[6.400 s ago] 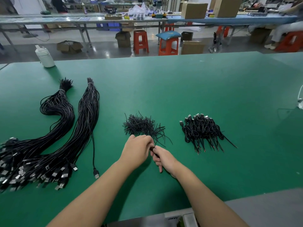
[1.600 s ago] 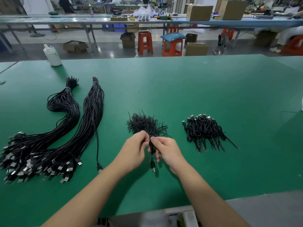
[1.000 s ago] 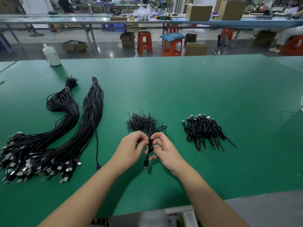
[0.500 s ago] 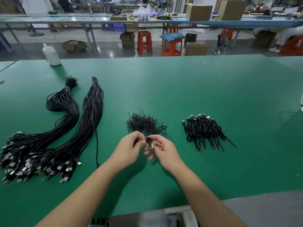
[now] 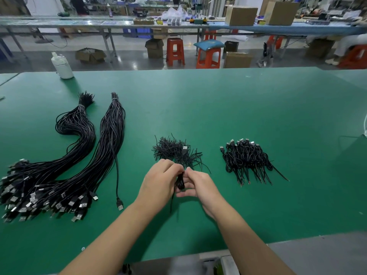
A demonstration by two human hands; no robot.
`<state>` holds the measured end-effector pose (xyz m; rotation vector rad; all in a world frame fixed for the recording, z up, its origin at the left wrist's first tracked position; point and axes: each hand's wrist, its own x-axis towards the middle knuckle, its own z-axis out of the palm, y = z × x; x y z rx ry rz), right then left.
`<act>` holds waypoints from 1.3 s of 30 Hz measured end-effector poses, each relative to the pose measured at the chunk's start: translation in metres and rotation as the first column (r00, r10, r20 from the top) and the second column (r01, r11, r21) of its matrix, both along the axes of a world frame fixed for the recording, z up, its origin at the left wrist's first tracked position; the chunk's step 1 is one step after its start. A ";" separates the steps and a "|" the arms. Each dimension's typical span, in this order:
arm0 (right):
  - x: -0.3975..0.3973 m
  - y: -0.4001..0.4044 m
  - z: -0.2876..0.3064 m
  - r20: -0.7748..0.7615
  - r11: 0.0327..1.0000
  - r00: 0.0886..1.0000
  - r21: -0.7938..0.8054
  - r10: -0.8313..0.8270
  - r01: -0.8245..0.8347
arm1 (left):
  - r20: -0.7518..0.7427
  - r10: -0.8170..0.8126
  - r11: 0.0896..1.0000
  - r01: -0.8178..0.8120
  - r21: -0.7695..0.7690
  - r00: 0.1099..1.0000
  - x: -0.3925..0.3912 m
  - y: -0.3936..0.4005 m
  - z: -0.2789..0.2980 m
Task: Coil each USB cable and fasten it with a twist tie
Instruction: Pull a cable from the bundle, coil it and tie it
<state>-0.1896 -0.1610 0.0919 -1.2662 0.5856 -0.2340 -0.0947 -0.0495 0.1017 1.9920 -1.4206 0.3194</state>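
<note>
Now the left hand and right hand, fingers curled, together pinch a small coiled black USB cable just above the green table mat, near the loose pile of black twist ties.

Green table bears cable bundles, ties, coils, bottle.

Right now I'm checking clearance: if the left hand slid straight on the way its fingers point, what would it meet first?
Likely the pile of twist ties, just beyond the left hand, which grips the coiled cable with the right hand. Depth is uncertain.
</note>
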 end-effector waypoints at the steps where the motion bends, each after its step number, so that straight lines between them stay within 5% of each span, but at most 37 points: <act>1: -0.001 -0.001 -0.001 0.006 1.000 1.000 0.008 0.002 -0.002 | 0.011 -0.011 1.000 0.011 -0.013 1.000 0.002 0.001 -0.001; 4: -0.005 -0.001 -0.004 0.061 1.000 0.998 0.001 0.020 -0.020 | -0.020 -0.023 0.997 0.022 -0.077 1.000 0.006 0.003 -0.005; 11: -0.013 -0.013 -0.007 0.210 0.962 0.976 0.247 0.060 -0.113 | -0.407 0.051 0.976 -0.132 -0.174 0.912 0.015 -0.001 -0.010; 17: -0.012 -0.026 -0.012 0.065 0.974 0.997 0.222 0.036 -0.050 | -0.429 0.080 0.996 -0.093 -0.010 0.900 0.028 0.000 -0.031; 20: -0.010 -0.040 -0.011 -0.125 0.998 0.990 -0.042 -0.061 0.056 | -0.291 0.251 0.966 -0.217 0.143 0.923 0.047 0.000 -0.052; 23: -0.009 -0.064 -0.007 -0.388 0.817 0.897 -0.574 -0.211 -0.056 | -0.068 0.421 0.865 -0.378 0.329 0.904 0.070 0.011 -0.074; 25: -0.006 -0.082 -0.004 -0.496 0.670 0.817 -0.716 -0.293 -0.195 | 0.049 0.405 0.834 -0.391 0.389 0.913 0.077 0.019 -0.089; 31: 0.008 -0.131 -0.006 -0.590 0.444 0.642 -0.802 -0.489 -0.399 | 0.120 0.386 0.835 -0.402 0.375 0.915 0.078 0.026 -0.101; 39: 0.021 -0.153 -0.026 -0.576 0.149 0.634 -0.789 -0.516 -0.596 | 0.169 0.379 0.820 -0.415 0.395 0.910 0.078 0.025 -0.101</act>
